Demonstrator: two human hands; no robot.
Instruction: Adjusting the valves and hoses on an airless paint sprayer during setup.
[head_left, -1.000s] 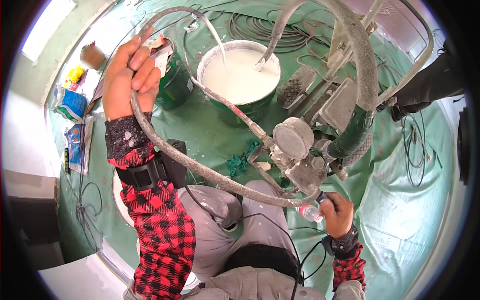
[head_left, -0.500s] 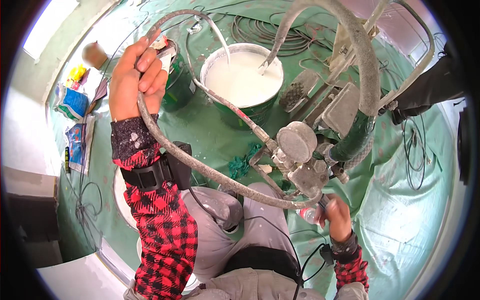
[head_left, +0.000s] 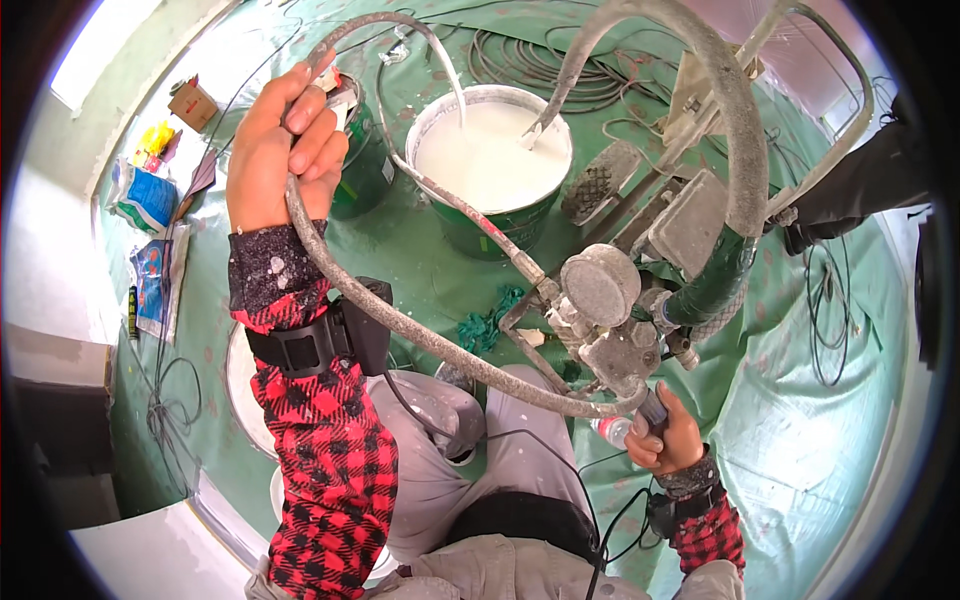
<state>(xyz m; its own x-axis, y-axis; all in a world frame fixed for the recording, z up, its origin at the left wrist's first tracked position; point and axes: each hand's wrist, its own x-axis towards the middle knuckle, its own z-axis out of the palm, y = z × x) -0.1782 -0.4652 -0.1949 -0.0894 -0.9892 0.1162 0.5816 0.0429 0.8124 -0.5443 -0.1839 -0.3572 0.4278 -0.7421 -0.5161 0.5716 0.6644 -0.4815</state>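
Observation:
Raised at the upper left, my left hand (head_left: 285, 155) is closed round a thin, paint-spattered grey hose (head_left: 400, 325). One stretch of the hose loops down to the paint sprayer (head_left: 615, 350); beyond my fingers it arches over, and a whitish end dips into white paint in a green bucket (head_left: 500, 235). Below the sprayer, my right hand (head_left: 672, 435) grips a short dark handle (head_left: 652, 410) beside the hose's lower bend. What the handle belongs to is hidden. A thick grey suction hose (head_left: 735, 130) curves from the sprayer into the same bucket.
A second green bucket (head_left: 365, 185) stands behind my left hand. Coiled dark hose (head_left: 510, 62) lies at the back. A clear bottle (head_left: 612, 430) is beside my right hand. Bags (head_left: 150, 200) and a cardboard box (head_left: 192, 105) line the left. A person's dark trouser leg (head_left: 850, 170) shows at right.
My left hand has shifted slightly right and down with the hose. My right hand, blurred before, is now clearer and still at the handle by the sprayer's lower side.

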